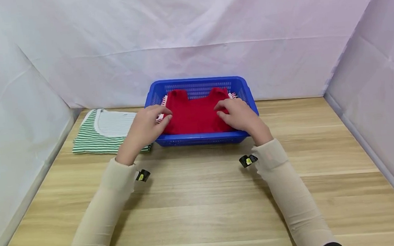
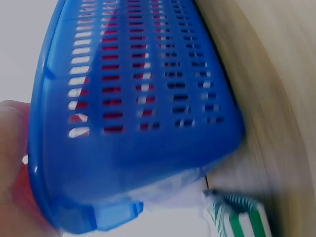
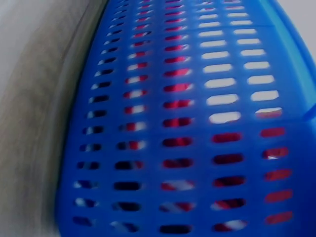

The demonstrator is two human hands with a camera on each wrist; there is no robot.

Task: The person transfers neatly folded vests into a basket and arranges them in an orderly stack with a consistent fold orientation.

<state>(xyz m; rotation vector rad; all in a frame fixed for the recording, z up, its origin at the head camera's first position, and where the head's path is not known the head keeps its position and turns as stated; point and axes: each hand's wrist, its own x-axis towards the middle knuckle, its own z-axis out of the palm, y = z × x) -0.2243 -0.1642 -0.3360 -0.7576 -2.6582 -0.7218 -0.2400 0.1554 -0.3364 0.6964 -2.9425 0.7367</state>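
Note:
A blue plastic basket (image 1: 201,137) with slotted sides stands at the back of the table. Inside it lies a folded red garment (image 1: 196,115), over red-and-white striped cloth (image 1: 164,101) that shows at its edges. My left hand (image 1: 148,123) is over the basket's left front corner, thumb and forefinger apart beside the red garment. On the opposite side my right hand (image 1: 238,114) hovers at the garment's right edge, fingers loosely bent with nothing between them. The left wrist view shows part of that hand at the basket's rim (image 2: 37,148); the right wrist view shows only the slotted wall (image 3: 197,123).
A folded green-and-white striped garment (image 1: 104,136) lies on the wooden table (image 1: 203,199) left of the basket, partly behind the left hand. White sheeting (image 1: 189,31) hangs close behind the basket and along both sides. A small black device sits at each wrist.

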